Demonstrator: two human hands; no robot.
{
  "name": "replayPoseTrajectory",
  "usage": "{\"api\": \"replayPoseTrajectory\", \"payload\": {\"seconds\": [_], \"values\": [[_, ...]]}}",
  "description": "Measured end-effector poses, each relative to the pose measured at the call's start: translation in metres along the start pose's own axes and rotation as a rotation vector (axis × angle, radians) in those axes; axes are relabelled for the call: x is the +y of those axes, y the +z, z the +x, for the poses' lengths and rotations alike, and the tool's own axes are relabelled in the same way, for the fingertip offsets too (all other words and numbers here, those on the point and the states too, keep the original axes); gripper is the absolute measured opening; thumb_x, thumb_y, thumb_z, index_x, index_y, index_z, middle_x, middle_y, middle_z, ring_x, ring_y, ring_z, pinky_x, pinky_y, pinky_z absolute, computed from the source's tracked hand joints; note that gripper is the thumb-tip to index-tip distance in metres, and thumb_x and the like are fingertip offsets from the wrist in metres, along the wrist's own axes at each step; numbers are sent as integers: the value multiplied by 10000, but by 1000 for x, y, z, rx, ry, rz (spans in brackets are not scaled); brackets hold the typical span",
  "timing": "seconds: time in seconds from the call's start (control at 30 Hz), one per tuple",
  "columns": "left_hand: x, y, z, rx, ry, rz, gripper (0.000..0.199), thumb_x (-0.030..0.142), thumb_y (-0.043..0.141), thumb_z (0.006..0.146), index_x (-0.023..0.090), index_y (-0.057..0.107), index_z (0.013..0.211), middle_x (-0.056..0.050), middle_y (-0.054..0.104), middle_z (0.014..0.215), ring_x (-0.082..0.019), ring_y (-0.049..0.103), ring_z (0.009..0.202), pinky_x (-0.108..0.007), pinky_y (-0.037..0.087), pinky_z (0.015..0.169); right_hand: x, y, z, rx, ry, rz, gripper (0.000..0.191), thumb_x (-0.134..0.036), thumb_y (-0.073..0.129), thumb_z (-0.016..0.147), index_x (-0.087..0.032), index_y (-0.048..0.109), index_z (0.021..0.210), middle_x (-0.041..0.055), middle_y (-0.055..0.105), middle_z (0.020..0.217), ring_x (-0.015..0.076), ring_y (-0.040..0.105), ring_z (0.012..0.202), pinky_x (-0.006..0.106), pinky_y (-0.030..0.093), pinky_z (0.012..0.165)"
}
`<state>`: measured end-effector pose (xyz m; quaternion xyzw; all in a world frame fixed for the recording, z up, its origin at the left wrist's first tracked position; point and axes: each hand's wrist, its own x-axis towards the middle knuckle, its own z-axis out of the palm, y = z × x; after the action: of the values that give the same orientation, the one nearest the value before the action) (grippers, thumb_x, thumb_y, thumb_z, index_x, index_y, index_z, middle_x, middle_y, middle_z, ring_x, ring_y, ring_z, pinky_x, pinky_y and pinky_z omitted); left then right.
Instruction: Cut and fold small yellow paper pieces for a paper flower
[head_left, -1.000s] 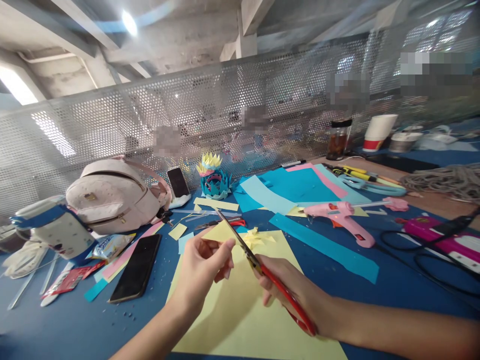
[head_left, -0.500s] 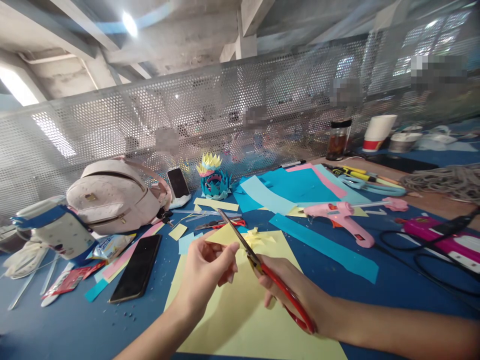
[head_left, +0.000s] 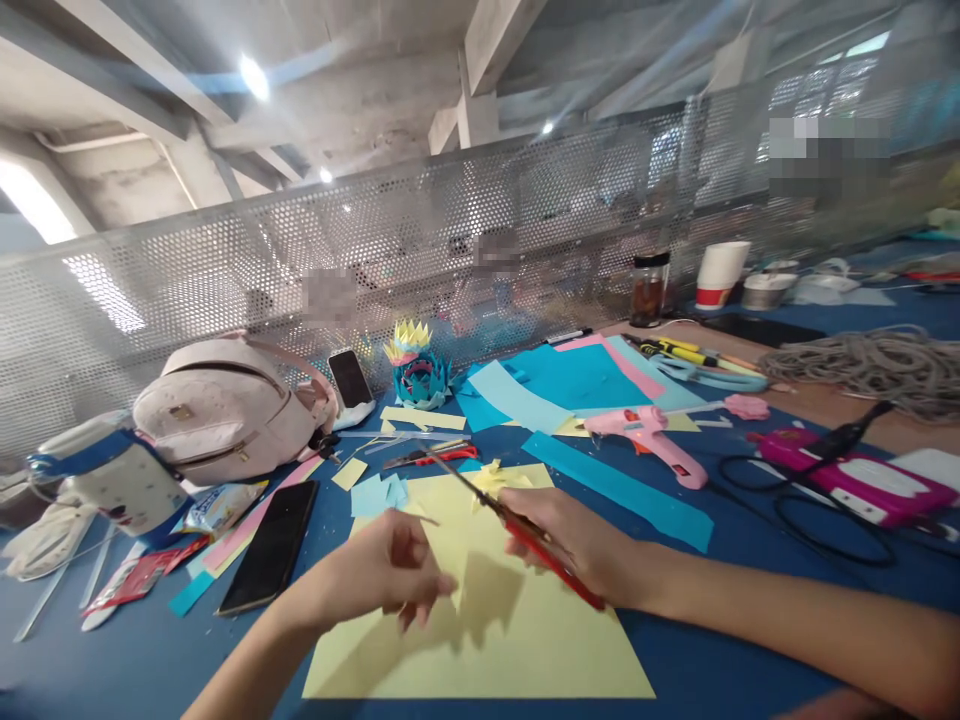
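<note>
My right hand is closed around red-handled scissors, whose blades point up and to the left. My left hand has its fingers curled in a pinch on a small piece of yellow paper, which is hard to tell apart from the sheet behind it. Both hands are above a large yellow sheet on the table. Small yellow cuttings lie at the far part of this sheet, just beyond the scissors.
A pink glue gun and a blue strip lie to the right. Behind stand a paper lotus-like craft and a utility knife. A phone, backpack and mug are at left; a purple power strip is at right.
My left hand has moved down and left, away from the scissors, with the yellow piece. The scissors have dropped slightly lower, and the view has turned a little to the right.
</note>
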<state>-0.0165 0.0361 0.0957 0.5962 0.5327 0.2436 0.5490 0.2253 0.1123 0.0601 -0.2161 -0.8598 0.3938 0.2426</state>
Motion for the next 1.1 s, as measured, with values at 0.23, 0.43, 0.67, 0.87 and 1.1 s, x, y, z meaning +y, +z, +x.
{"api": "replayPoseTrajectory", "payload": {"seconds": [0.23,0.43,0.67,0.87,1.1], "values": [[-13,-14,-4,-91,-26,144,260,391,698,832,150,735,923,-66,757,824,-67,543,406,-148,405,397,6,-22,-26,-179,-204,-610,449,-617,480,1002,-194,527,856,26,612,767,176,559,597,281,221,524],[11,-12,3,104,172,190,377,483,610,919,163,796,986,-101,742,1021,-151,666,793,-188,504,673,4,-23,-34,-243,-202,-841,338,-488,678,933,-175,558,886,36,673,824,213,653,668,295,178,515],[7,2,13,97,152,149,275,406,761,821,137,789,766,-93,781,826,-170,701,726,-230,524,674,0,-18,-34,-248,-200,-920,376,-493,765,862,-173,570,896,25,686,830,229,684,700,304,177,508],[-13,-35,21,148,142,219,252,374,640,997,127,677,1026,-36,708,956,-161,699,821,-350,592,786,1,-21,-36,-233,-88,-864,336,-476,730,896,-177,579,868,34,686,837,239,673,679,297,217,522],[-37,-121,60,495,112,379,330,357,641,993,158,614,1255,-82,634,1258,-248,664,1063,-428,581,894,3,-32,-29,-214,7,-831,266,-404,724,896,-174,600,849,36,689,825,258,674,705,288,237,550]]}}
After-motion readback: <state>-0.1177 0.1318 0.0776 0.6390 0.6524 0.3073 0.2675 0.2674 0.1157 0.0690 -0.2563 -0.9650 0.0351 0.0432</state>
